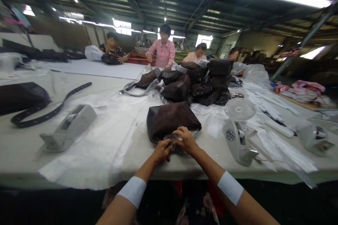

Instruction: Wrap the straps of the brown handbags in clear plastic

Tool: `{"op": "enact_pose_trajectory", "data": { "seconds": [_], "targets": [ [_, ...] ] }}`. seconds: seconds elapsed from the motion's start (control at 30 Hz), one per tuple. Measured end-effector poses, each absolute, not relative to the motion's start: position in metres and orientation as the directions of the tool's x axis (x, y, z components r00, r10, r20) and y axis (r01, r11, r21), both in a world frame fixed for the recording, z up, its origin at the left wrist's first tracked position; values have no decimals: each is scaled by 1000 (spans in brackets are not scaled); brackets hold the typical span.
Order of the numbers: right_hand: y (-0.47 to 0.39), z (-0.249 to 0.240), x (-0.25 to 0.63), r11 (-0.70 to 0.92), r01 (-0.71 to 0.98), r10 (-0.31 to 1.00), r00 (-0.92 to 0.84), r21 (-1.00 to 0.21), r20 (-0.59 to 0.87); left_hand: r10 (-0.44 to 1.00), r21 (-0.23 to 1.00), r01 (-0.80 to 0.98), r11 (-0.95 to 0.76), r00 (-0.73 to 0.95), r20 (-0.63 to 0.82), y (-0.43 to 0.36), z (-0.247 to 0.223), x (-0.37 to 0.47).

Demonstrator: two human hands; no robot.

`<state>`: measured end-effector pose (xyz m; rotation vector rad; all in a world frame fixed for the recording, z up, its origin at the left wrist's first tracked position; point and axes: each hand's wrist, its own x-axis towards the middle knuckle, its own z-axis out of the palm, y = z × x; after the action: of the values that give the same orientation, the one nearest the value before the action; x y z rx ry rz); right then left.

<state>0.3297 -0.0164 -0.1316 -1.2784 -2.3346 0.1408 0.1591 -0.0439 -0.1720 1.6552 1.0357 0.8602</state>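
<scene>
While the dark brown bag (173, 117) lies on the table's (21, 147) near middle, left hand (162, 150) and right hand (187, 140) meet at its near side, both gripping what appears to be a wrapped strap (171, 136); a tape dispenser (79, 123) stands left.

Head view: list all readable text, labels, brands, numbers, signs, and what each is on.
None readable.
Tape dispenser just right of the bag: black looping mark, too blurred to tell whether it's lettering.
Brown bag at the hands: no lettering visible.
</scene>
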Motion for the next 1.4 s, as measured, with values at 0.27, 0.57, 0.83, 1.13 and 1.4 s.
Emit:
{"op": "enact_pose_trajectory", "data": {
  "seconds": [0.27,0.57,0.83,1.13,1.4],
  "targets": [
    [-5,-127,325,580,707,813,-539,-404,222,912,928,349,-127,409,-29,-41,-161,157],
    [-21,-140,322,696,680,680,-521,-230,516,936,834,518,-192,351,-2,-30,-145,158],
    [-33,-149,323,782,611,537,-559,-124,632,929,894,441,-82,358,-91,-28,-155,156],
    [-50,-155,326,783,620,510,-685,49,520,873,928,373,3,451,-184,-25,-145,152],
    [-73,-161,327,677,736,672,-630,23,391,783,882,467,-57,569,-251,-18,-141,142]
  ]
}}
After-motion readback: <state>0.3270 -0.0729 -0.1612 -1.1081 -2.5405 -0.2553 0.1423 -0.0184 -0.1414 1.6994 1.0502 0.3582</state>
